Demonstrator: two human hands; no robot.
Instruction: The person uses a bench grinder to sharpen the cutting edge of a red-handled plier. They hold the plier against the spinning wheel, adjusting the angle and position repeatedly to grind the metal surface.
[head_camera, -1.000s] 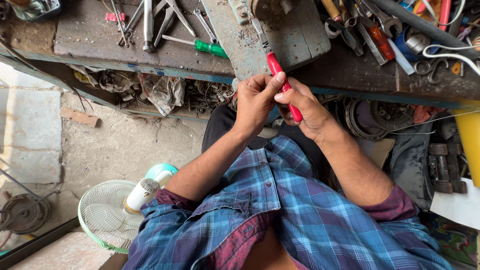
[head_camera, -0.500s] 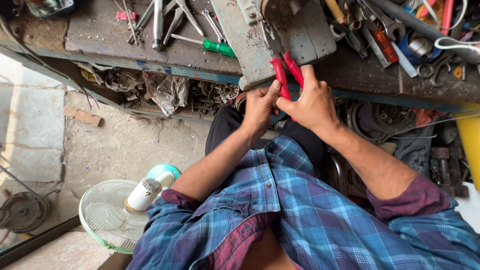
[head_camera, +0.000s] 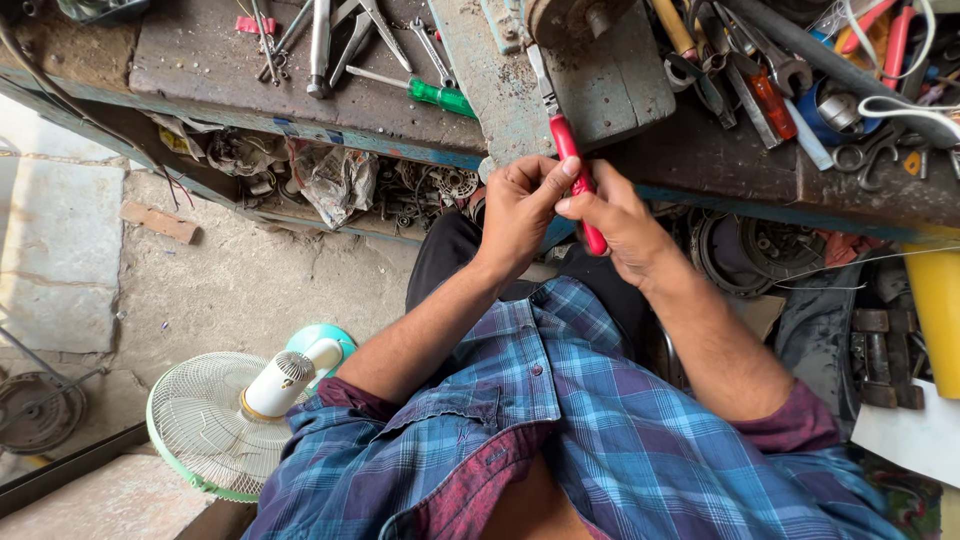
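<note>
Red-handled pliers (head_camera: 573, 170) point their metal jaws away from me, over the edge of a worn blue-grey workbench (head_camera: 380, 110). My right hand (head_camera: 615, 215) is wrapped around the lower part of the red handles. My left hand (head_camera: 520, 205) is curled beside them, its thumb pressed on the upper handle. Whatever sits inside the left fist is hidden. Both forearms come out of a blue plaid shirt (head_camera: 560, 430) with rolled sleeves.
On the bench lie a green-handled screwdriver (head_camera: 425, 92), several wrenches (head_camera: 320, 40) and a heap of tools (head_camera: 780, 75) at the right. A shelf under it holds scrap parts (head_camera: 330, 180). A small white and green fan (head_camera: 225, 415) stands on the floor at the left.
The pliers' handles were spread half a second ago and are now closed together. Both hands have dropped slightly toward me, away from the bench top.
</note>
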